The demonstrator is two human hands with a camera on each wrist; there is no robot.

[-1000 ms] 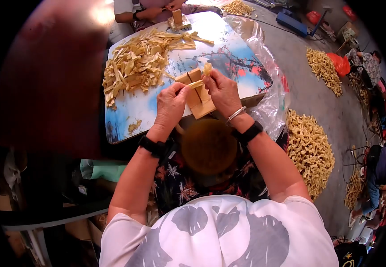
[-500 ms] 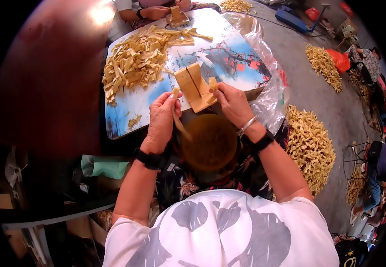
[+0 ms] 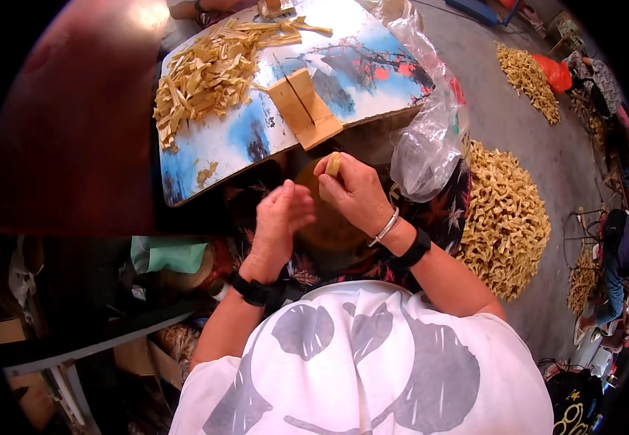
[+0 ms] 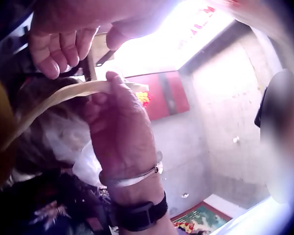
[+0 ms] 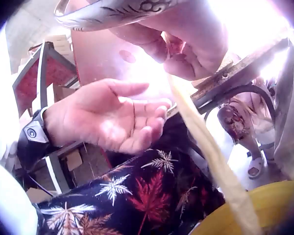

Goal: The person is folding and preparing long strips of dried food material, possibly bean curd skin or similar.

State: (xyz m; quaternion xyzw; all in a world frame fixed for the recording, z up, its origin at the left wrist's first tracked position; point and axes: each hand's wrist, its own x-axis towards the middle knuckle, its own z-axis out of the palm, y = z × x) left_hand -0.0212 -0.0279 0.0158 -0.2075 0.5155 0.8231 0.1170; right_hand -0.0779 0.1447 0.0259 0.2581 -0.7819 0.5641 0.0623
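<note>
My right hand pinches one end of a long pale yellow strip between thumb and fingers; in the right wrist view the strip hangs down towards a yellow round container. My left hand is at the left of it, palm turned inward, fingers loosely bent and holding nothing. Beyond both hands, a wooden block stand with a dark slot sits at the table's near edge. The left wrist view shows the strip curving away from the right hand's fingertips.
A heap of yellow strips lies on the left of the painted table. Clear plastic hangs off its right side. Piles of knotted pieces lie on the floor at the right, with people farther off. A red surface is at the left.
Both hands have drawn back from the wooden stand towards the body. The left hand has let go of the piece it pinched; the right still pinches its own. The head view has shifted.
</note>
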